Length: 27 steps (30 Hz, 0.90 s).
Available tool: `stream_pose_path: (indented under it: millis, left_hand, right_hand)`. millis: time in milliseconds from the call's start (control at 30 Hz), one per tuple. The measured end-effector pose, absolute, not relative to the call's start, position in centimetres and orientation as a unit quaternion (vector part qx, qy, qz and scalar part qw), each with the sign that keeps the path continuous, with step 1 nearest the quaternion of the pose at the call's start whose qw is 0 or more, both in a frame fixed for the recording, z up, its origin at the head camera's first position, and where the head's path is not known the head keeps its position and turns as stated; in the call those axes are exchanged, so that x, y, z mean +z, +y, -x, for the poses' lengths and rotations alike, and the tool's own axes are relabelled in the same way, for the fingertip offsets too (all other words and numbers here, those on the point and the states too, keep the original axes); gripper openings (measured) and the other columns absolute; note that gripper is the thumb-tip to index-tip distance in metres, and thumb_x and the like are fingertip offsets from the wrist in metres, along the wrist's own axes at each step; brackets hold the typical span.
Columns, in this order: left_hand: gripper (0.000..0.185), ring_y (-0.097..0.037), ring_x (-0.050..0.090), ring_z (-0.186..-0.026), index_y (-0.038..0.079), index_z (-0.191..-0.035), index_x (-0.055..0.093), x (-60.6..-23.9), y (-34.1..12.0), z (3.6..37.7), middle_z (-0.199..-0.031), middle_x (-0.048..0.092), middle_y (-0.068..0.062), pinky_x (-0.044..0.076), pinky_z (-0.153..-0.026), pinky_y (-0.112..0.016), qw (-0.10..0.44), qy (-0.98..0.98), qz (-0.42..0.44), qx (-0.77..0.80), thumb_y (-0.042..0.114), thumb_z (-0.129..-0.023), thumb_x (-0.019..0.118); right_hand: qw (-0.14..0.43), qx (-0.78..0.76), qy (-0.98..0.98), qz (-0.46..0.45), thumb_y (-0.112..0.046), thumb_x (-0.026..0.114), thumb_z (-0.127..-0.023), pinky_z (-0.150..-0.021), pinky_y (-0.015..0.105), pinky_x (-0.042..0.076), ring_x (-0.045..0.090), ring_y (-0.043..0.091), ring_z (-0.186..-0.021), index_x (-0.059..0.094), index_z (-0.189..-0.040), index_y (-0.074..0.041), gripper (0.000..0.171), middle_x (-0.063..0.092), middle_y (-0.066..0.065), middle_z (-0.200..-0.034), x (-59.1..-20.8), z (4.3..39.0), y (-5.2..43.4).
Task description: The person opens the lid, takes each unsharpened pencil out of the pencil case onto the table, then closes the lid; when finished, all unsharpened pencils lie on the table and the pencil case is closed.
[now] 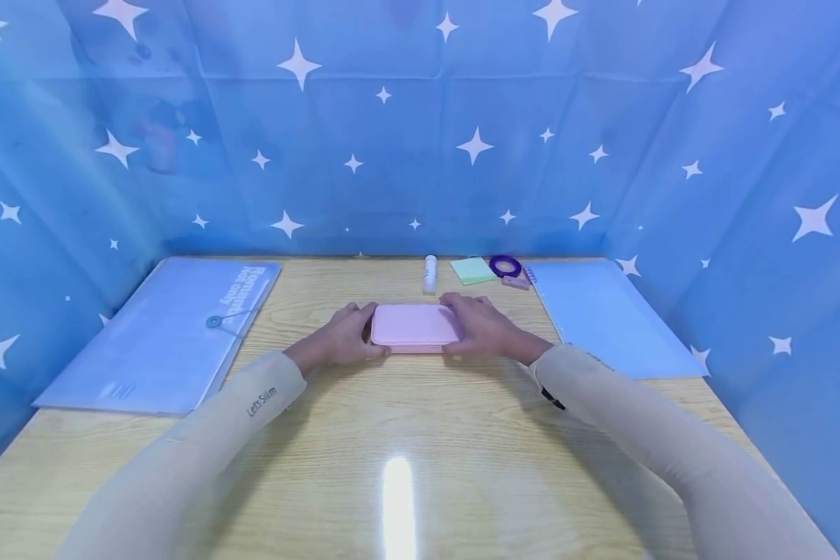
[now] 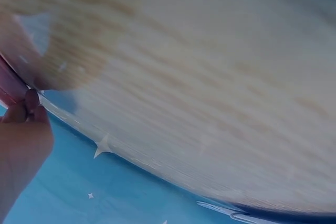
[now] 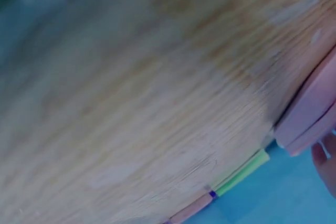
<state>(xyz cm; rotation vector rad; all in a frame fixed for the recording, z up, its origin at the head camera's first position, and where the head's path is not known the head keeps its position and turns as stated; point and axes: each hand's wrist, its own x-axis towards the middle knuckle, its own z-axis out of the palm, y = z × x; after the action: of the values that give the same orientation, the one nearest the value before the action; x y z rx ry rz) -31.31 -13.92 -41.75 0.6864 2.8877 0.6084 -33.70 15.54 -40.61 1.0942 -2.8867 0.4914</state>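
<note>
A pink rectangular case (image 1: 414, 325) with rounded corners lies flat at mid-table in the head view, a seam running along its front side. My left hand (image 1: 346, 334) grips its left end, thumb at the near edge and fingers at the far one. At the opposite end my right hand (image 1: 484, 327) holds it the same way. The left wrist view catches a sliver of the case (image 2: 10, 85) beside the fingertips of the left hand (image 2: 23, 135). One corner of the case (image 3: 310, 114) shows in the right wrist view, with part of the right hand (image 3: 328, 163).
Behind the case stand a white tube (image 1: 430, 274), green sticky notes (image 1: 473, 270), a purple tape roll (image 1: 505, 266) and a small pink block (image 1: 516, 283). A translucent document folder (image 1: 161, 334) lies left, a pale blue folder-like sheet (image 1: 612, 319) right. Starry blue cloth (image 1: 392, 187) encloses the table.
</note>
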Motion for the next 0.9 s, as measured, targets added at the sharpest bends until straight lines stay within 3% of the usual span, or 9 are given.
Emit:
stream_pose_path:
  millis: [167, 300, 400, 500, 567, 600, 733, 900]
  left_hand:
    - [0.079, -0.024, 0.047, -0.098, 0.007, -0.143, 0.043, -41.9, -14.0, 31.4, -0.102, 0.059, -0.008, 0.045, -0.079, -0.036, 0.042, 0.945, -0.236, 0.223, 0.046, -0.082, 0.075]
    - [0.076, -0.023, 0.044, -0.093, 0.009, -0.138, 0.044, -41.9, -14.0, 31.2, -0.093, 0.057, -0.007, 0.042, -0.076, -0.035, 0.047, 0.939, -0.237, 0.245, 0.047, -0.081, 0.078]
    - [0.094, -0.028, 0.05, -0.11, 0.005, -0.148, 0.035, -41.9, -14.0, 31.0, -0.117, 0.065, -0.012, 0.044, -0.094, -0.041, 0.057, 0.935, -0.224, 0.268, 0.049, -0.079, 0.08]
    - [0.112, -0.033, 0.042, -0.135, 0.0, -0.154, 0.02, -42.0, -14.2, 30.8, -0.143, 0.054, -0.012, 0.031, -0.115, -0.047, 0.065, 0.928, -0.21, 0.3, 0.049, -0.076, 0.083]
    - [0.114, -0.034, 0.033, -0.143, 0.001, -0.153, 0.017, -42.1, -14.3, 30.8, -0.149, 0.047, -0.01, 0.022, -0.12, -0.049, 0.068, 0.925, -0.201, 0.316, 0.049, -0.074, 0.085]
    - [0.113, -0.033, 0.036, -0.14, 0.003, -0.151, 0.018, -42.1, -14.3, 30.8, -0.149, 0.047, -0.009, 0.025, -0.118, -0.049, 0.068, 0.924, -0.199, 0.32, 0.049, -0.074, 0.085]
    - [0.107, -0.03, 0.044, -0.128, 0.01, -0.15, 0.025, -41.8, -14.5, 30.7, -0.148, 0.05, -0.009, 0.03, -0.112, -0.052, 0.064, 0.926, -0.202, 0.311, 0.052, -0.073, 0.085]
    - [0.114, -0.03, 0.042, -0.131, 0.016, -0.158, 0.018, -41.4, -14.6, 30.7, -0.15, 0.047, -0.006, 0.023, -0.115, -0.058, 0.088, 0.933, -0.206, 0.281, 0.057, -0.073, 0.082]
  right_hand:
    - [-0.004, 0.183, -0.914, -0.363, -0.036, 0.073, -0.084, -0.105, 0.049, 0.043, 0.058, 0.034, -0.12, 0.04, -0.139, -0.001, 0.073, 0.06, 0.017, -0.132, -39.7, 34.4, 15.7]
    - [-0.032, 0.259, -0.898, -0.355, -0.03, 0.074, -0.087, -0.105, 0.052, 0.044, 0.056, 0.034, -0.123, 0.053, -0.133, -0.003, 0.058, 0.064, 0.012, -0.127, -37.9, 35.5, 16.2]
    - [0.008, 0.312, -0.891, -0.328, -0.027, 0.079, -0.085, -0.097, 0.05, 0.049, 0.06, 0.033, -0.112, 0.066, -0.111, -0.007, 0.035, 0.067, 0.008, -0.111, -36.7, 36.1, 16.6]
    - [0.072, 0.336, -0.892, -0.294, -0.024, 0.082, -0.084, -0.081, 0.041, 0.05, 0.058, 0.026, -0.092, 0.068, -0.092, -0.012, 0.021, 0.061, 0.004, -0.089, -36.1, 36.5, 17.0]
    - [0.112, 0.332, -0.893, -0.281, -0.022, 0.082, -0.084, -0.075, 0.038, 0.047, 0.054, 0.023, -0.084, 0.07, -0.087, -0.012, 0.016, 0.057, 0.004, -0.081, -35.9, 36.7, 17.1]
    - [0.126, 0.33, -0.894, -0.275, -0.021, 0.081, -0.084, -0.074, 0.037, 0.046, 0.053, 0.022, -0.083, 0.071, -0.087, -0.012, 0.014, 0.057, 0.003, -0.08, -35.9, 36.8, 17.2]
    - [0.158, 0.306, -0.904, -0.254, -0.023, 0.077, -0.088, -0.076, 0.04, 0.048, 0.055, 0.023, -0.089, 0.075, -0.095, -0.012, 0.013, 0.066, 0.003, -0.092, -35.8, 37.4, 17.5]
    - [0.066, 0.27, -0.934, -0.224, -0.027, 0.072, -0.093, -0.097, 0.052, 0.048, 0.055, 0.031, -0.118, 0.07, -0.118, -0.011, 0.029, 0.064, 0.01, -0.126, -36.1, 38.0, 18.2]
